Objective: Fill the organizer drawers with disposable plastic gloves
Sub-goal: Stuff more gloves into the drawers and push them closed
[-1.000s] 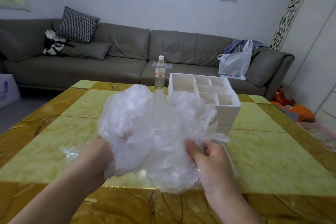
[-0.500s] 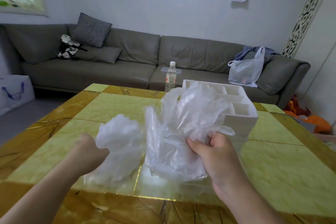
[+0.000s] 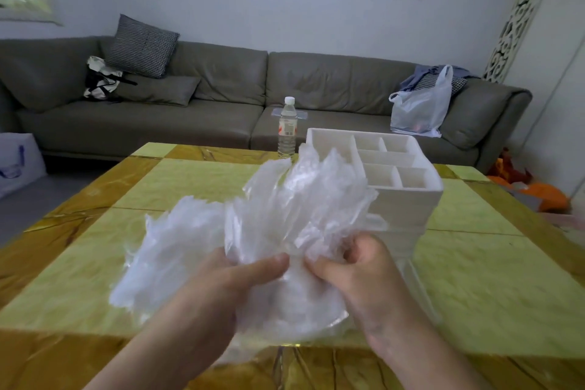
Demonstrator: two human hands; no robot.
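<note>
A crumpled mass of clear disposable plastic gloves (image 3: 285, 212) is held up over the table in front of me. My left hand (image 3: 221, 288) pinches the bundle from the left with thumb and fingers. My right hand (image 3: 364, 272) grips it from the right, fingers curled into the plastic. A looser clump of gloves (image 3: 167, 250) hangs to the left of my left hand. Behind the bundle stands the white organizer (image 3: 408, 196), its open top divided into several compartments; its front drawers are mostly hidden by the plastic.
The table (image 3: 190, 180) is glossy yellow-green with amber marble bands. A water bottle (image 3: 287, 127) stands at its far edge, left of the organizer. Beyond it runs a grey sofa (image 3: 221, 95) with cushions and a white plastic bag (image 3: 421, 108).
My hands had pulled the gloves into two clumps; now my left hand has come back to the middle and pinches the bundle beside my right hand.
</note>
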